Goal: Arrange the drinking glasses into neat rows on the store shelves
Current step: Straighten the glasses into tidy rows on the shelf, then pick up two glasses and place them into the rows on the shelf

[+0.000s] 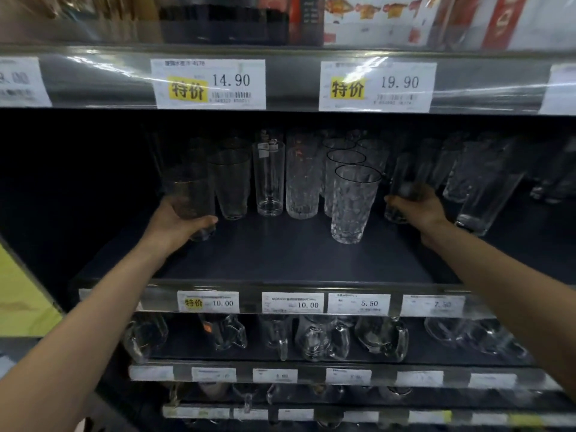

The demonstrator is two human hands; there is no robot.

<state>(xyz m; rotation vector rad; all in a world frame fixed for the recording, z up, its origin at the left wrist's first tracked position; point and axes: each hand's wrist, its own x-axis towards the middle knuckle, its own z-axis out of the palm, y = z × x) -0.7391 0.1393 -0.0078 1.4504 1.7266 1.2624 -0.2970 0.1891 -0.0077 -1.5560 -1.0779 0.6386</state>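
Clear drinking glasses stand on a dark shelf [280,257] at chest height. My left hand [177,222] grips a smoky gold-rimmed tumbler [191,194] at the shelf's left. My right hand [420,207] grips a tall dark glass [402,185] at the right. Between them stand another gold-rimmed tumbler [232,185], a plain straight glass [269,179], a textured tall glass [302,182] and a row of black-rimmed textured glasses, the nearest [353,204] set forward of the others. More tall glasses [486,194] stand to the right of my right hand.
Price labels [293,302] line the shelf's front edge. The shelf above [280,79] hangs low, with tags 14.90 and 19.90. Glass mugs [321,338] fill the shelf below. The front half of the middle shelf is bare.
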